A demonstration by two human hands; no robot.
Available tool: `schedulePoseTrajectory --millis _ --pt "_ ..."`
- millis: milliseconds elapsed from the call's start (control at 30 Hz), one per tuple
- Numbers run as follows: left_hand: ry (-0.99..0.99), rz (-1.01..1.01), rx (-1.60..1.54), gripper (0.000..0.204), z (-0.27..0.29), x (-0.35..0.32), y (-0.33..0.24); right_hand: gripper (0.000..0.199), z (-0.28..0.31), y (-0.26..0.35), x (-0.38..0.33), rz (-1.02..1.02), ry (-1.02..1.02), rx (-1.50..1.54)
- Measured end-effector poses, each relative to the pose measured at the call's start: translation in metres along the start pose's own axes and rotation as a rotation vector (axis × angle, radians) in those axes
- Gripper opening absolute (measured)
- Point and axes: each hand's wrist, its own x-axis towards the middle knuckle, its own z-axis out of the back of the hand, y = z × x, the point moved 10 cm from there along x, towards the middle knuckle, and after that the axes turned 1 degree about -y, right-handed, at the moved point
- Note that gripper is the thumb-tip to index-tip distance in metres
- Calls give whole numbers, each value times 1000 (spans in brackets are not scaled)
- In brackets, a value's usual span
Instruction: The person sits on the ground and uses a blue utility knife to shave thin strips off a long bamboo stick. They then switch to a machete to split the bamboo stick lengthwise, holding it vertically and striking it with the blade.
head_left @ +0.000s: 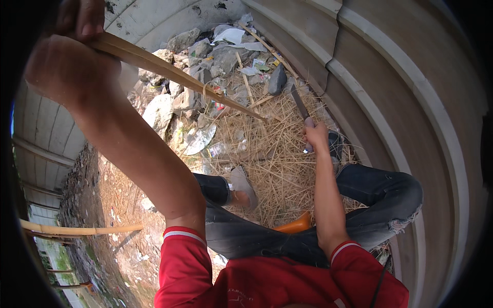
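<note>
Straw-strewn ground (277, 164) extends under and around the bamboo strip (154, 64), taken as reference. Findings, left to right: one pale bamboo pole (82, 228) is on the near side of the strip, toward its left. Left hand (72, 59), partly in shadow, is closed on the strip's upper end; exact finger placement cannot be told. From that hand the strip slants down to the right; contact between its lower end and the ground cannot be confirmed. Rocks (159, 110) and litter (228, 36) lie beyond the strip. One shoe (241, 187) is on the near side of its lower end. Dark stone (278, 79) noted just beyond that end. Orange object (295, 224), kind undetermined, is well to the near side of the strip. Right hand (316, 136) is wrapped around the handle of a knife (299, 102), right of the strip and apart from it. Corrugated wall (390, 77) stands farthest right of the strip
</note>
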Motion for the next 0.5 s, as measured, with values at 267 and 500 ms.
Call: schedulePoseTrajectory --millis 267,500 --pt "-344 76 247 40 9 -25 72 39 -6 -55 -29 -103 80 217" --pt "-458 190 271 45 43 -99 157 33 -87 -44 -57 171 94 241"
